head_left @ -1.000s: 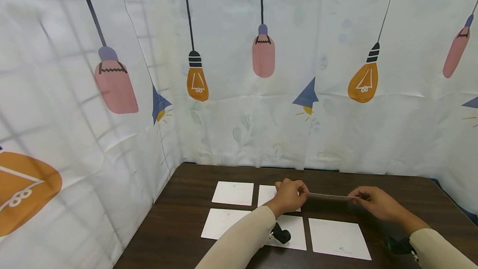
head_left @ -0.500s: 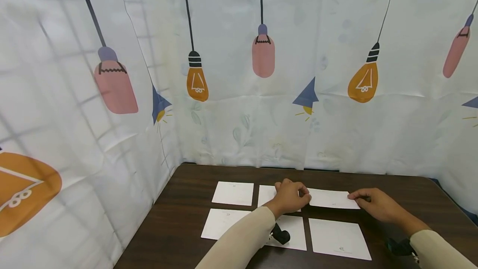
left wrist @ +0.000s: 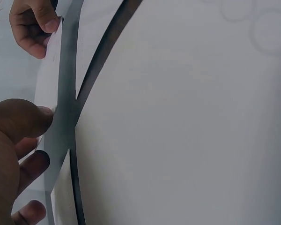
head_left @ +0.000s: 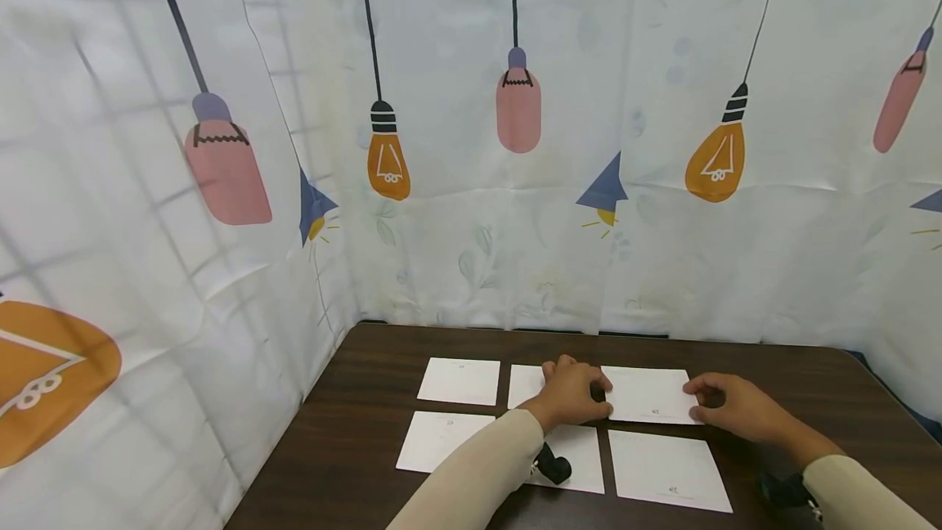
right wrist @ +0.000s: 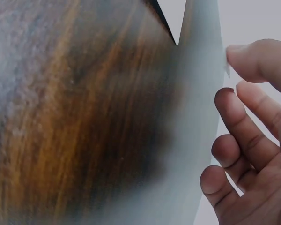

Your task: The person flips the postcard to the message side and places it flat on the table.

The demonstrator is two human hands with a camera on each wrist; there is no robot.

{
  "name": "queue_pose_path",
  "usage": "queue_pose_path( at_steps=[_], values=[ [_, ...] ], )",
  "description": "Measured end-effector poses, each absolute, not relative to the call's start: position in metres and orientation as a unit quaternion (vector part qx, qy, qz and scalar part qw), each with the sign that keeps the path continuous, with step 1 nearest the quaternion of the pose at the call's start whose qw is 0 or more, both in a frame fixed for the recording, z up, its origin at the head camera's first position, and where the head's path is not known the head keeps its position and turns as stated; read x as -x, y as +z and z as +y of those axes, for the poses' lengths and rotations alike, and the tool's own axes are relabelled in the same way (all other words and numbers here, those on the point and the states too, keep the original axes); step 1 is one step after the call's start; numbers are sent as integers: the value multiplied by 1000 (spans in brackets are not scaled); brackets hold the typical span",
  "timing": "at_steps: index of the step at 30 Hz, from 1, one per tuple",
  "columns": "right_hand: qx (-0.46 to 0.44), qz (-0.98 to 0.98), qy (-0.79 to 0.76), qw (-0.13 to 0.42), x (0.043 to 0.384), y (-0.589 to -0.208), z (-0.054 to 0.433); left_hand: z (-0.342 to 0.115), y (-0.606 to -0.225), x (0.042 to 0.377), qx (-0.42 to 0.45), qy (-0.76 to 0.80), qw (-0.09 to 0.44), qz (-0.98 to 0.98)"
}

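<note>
A white card (head_left: pixel 643 393) with small print near its front edge is between my two hands, tilted only slightly or lying nearly flat over the dark table. At its left edge, the thumb and fingers of my left hand (head_left: pixel 574 389) pinch it. My right hand (head_left: pixel 739 409) holds the opposite edge, its thumb at the near corner. In the right wrist view, the other fingers (right wrist: pixel 225 150) are loosely bent. More white cards lie around: one (head_left: pixel 670 471) right in front, one (head_left: pixel 526 383) partly hidden by the left hand, another (head_left: pixel 574 456) under the left forearm.
Two further cards, one at the back (head_left: pixel 459 381) and one in front (head_left: pixel 441 438), lie on the left of the brown table (head_left: pixel 331 432). A white curtain (head_left: pixel 471 268) printed with lamps hangs behind and to the left. Dark wrist straps show at both cuffs.
The held card has tipped from edge-on to nearly flat, its printed face now showing and its near edge lower. My right hand has lowered slightly; the left stays nearly in place.
</note>
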State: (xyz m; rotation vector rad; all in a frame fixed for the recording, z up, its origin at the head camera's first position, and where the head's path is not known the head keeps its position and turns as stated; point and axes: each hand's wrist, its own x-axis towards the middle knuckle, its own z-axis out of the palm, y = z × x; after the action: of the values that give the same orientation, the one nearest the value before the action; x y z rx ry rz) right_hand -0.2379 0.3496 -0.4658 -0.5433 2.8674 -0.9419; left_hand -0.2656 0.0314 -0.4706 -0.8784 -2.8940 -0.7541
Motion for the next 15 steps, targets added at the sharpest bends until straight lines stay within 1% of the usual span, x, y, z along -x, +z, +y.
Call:
queue_pose_path(
  at_steps=[7,15],
  values=[
    [177,934,-307,50,239,-471,348,32,-470,264,283,-218,14,-934],
    [199,934,-294,41,242,-478,347,32,-472,264,282,-204,15,-937]
  ],
)
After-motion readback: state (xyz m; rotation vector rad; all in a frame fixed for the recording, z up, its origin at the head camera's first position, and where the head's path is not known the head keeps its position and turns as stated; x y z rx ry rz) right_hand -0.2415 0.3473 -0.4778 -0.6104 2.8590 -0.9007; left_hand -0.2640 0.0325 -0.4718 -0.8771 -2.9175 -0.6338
